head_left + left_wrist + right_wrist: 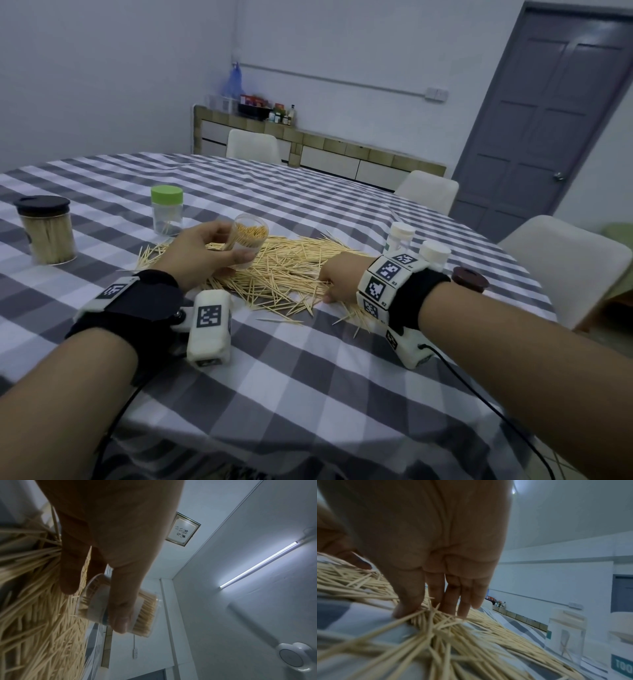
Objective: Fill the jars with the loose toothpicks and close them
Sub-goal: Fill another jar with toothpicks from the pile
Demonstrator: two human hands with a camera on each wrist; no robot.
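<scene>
We hold an open clear jar (pixel 247 240) in our left hand (pixel 202 255), thumb and fingers wrapped round its wall, lifted off the table and tilted with its mouth toward the far side. It is packed with toothpicks nearly to the rim. In the left wrist view the same jar (pixel 120 607) sits under our fingers (pixel 121 601), lidless.

Our right hand (pixel 337 279) is down on the loose toothpick pile (pixel 281 270), fingers curled and their tips pressed into the sticks; in the right wrist view the fingertips (pixel 407 608) rake a small bunch together against the cloth. Whether any sticks are actually gripped we cannot tell.

The pile spreads across the middle of the checked tablecloth (pixel 308 377), between the two hands, with strays trailing toward the near edge. The near side of the cloth, below both wrists, is open.

Left of the pile: a green-lidded jar (pixel 166 209), almost empty, and farther left a black-lidded jar (pixel 46 233) full of toothpicks, near the table's left edge. Right of the pile, just behind our right wrist: two white-capped jars (pixel 416 246), and a dark brown lid (pixel 470 279) lying flat close to the table's right edge.

White chairs (pixel 565 267) stand round the far and right sides.
</scene>
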